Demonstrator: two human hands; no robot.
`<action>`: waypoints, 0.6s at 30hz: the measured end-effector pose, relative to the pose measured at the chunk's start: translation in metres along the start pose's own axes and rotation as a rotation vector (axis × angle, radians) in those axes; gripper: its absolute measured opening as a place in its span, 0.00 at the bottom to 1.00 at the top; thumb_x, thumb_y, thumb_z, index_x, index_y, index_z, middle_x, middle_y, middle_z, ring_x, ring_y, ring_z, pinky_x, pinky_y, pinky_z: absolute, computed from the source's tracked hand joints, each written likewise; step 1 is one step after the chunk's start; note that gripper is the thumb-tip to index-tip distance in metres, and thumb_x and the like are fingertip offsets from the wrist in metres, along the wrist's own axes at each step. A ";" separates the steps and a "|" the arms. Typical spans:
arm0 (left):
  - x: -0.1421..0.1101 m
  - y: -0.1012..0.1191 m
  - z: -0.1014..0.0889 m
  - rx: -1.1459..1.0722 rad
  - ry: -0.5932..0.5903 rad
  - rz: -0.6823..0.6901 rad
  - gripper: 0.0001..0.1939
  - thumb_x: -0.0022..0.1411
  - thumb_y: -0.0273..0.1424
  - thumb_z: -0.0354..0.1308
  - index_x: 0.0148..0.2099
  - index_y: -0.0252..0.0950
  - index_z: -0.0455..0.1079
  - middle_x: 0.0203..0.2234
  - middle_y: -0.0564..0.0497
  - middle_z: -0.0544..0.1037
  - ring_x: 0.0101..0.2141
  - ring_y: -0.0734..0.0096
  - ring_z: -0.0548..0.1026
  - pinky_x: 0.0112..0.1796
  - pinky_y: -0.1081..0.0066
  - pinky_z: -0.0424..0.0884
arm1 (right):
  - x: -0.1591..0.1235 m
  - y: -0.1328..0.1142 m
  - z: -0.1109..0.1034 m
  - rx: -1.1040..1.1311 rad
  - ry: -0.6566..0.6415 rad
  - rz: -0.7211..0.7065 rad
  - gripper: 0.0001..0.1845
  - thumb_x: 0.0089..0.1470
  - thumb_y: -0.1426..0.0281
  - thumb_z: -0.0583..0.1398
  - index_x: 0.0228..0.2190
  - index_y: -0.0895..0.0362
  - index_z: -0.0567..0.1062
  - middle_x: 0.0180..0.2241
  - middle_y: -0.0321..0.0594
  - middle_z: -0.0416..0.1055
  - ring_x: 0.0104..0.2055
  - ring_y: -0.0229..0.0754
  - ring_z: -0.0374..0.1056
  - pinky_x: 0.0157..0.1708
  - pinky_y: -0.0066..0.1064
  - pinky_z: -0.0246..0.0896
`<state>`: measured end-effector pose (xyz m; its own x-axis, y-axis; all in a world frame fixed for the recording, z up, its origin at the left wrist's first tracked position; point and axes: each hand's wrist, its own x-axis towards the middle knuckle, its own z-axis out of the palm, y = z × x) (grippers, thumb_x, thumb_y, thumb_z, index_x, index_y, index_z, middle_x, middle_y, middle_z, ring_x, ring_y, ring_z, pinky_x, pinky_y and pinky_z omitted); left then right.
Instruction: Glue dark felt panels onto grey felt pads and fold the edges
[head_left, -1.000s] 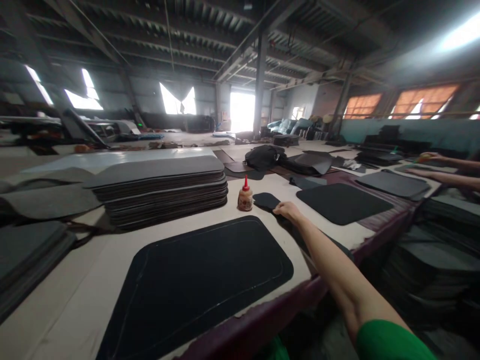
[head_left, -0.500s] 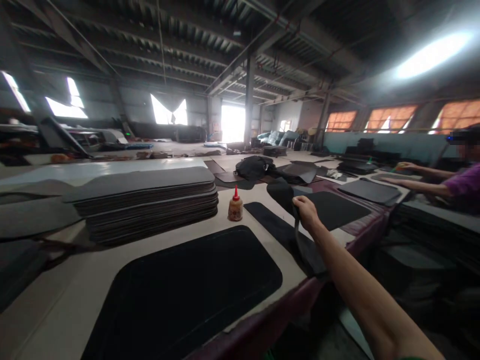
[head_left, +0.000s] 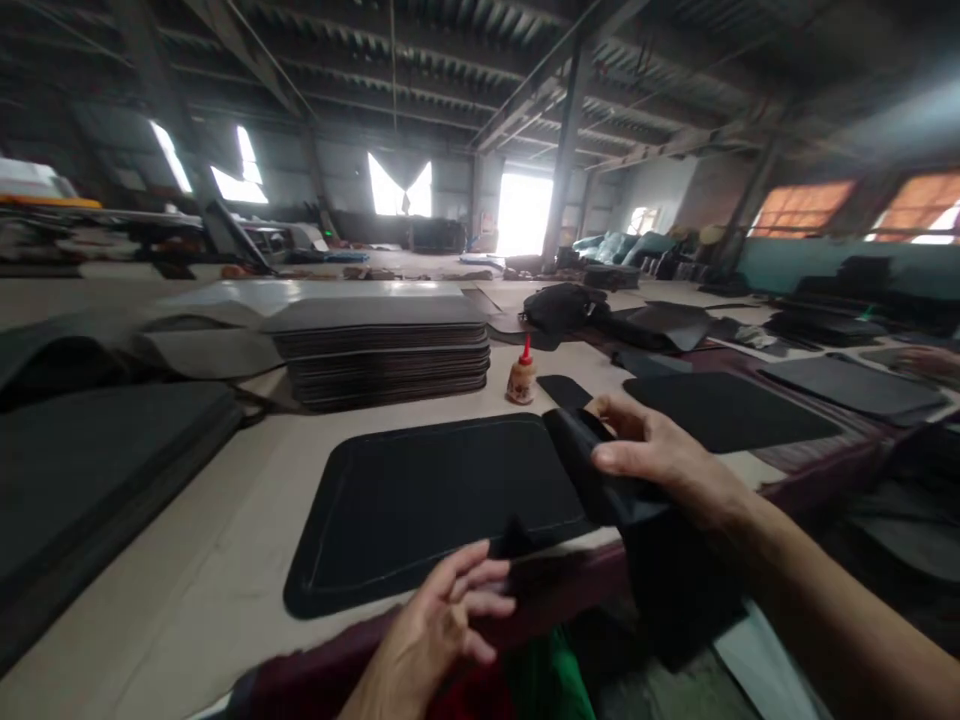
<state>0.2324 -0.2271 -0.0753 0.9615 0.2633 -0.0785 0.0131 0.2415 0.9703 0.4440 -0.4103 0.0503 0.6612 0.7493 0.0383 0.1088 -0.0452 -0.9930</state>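
My right hand grips a floppy black sheet by its edge, and the sheet droops past the table's front edge. My left hand is held low at the front edge with fingers spread and nothing in them; a dark corner of the sheet is just past its fingertips, and I cannot tell if they touch. Flat on the table lies a black rounded panel with a pale line along its border. A glue bottle with a red nozzle stands upright behind the panel.
A tall stack of dark panels stands behind at the left. Thick dark sheets fill the left side. Another black panel lies to the right, with grey sheets beyond it. A co-worker's hand shows at the far right.
My right hand has lifted the black sheet off the table and brought it towards me. My left hand has come into view. The whole view has turned left.
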 end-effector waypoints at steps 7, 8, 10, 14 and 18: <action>0.014 0.028 0.044 -0.605 -0.207 -0.050 0.36 0.61 0.50 0.63 0.65 0.39 0.62 0.59 0.38 0.71 0.58 0.47 0.70 0.55 0.52 0.70 | -0.018 0.001 0.048 0.042 -0.273 0.098 0.21 0.43 0.62 0.72 0.35 0.55 0.70 0.32 0.34 0.69 0.29 0.36 0.64 0.26 0.24 0.63; 0.014 0.030 0.045 -0.628 -0.184 -0.096 0.33 0.63 0.45 0.63 0.65 0.38 0.63 0.57 0.38 0.73 0.57 0.48 0.71 0.55 0.52 0.70 | -0.018 0.002 0.050 0.051 -0.288 0.099 0.21 0.43 0.63 0.72 0.35 0.55 0.70 0.32 0.34 0.69 0.29 0.36 0.64 0.26 0.24 0.63; 0.013 0.033 0.042 -0.645 -0.067 -0.161 0.30 0.62 0.37 0.65 0.64 0.36 0.64 0.53 0.38 0.77 0.54 0.50 0.75 0.54 0.54 0.72 | -0.017 0.004 0.051 0.071 -0.298 0.114 0.20 0.44 0.63 0.71 0.36 0.54 0.70 0.34 0.33 0.70 0.30 0.36 0.64 0.26 0.24 0.63; 0.005 0.052 0.018 -0.569 0.322 -0.100 0.26 0.59 0.31 0.68 0.58 0.32 0.71 0.45 0.39 0.82 0.47 0.51 0.80 0.48 0.58 0.79 | -0.016 0.012 0.045 -0.012 -0.371 0.187 0.16 0.47 0.67 0.68 0.37 0.55 0.70 0.33 0.33 0.69 0.30 0.35 0.62 0.27 0.23 0.58; -0.020 0.066 -0.024 -0.410 0.565 -0.071 0.25 0.50 0.30 0.74 0.51 0.33 0.76 0.38 0.43 0.84 0.41 0.52 0.82 0.37 0.66 0.82 | -0.027 0.032 0.029 -0.119 -0.528 0.315 0.10 0.50 0.70 0.65 0.35 0.56 0.71 0.30 0.32 0.67 0.29 0.33 0.60 0.26 0.22 0.54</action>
<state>0.2078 -0.1940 -0.0150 0.6709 0.6521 -0.3531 -0.1407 0.5795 0.8028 0.4078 -0.4127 0.0142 0.2218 0.9123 -0.3443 0.0704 -0.3672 -0.9275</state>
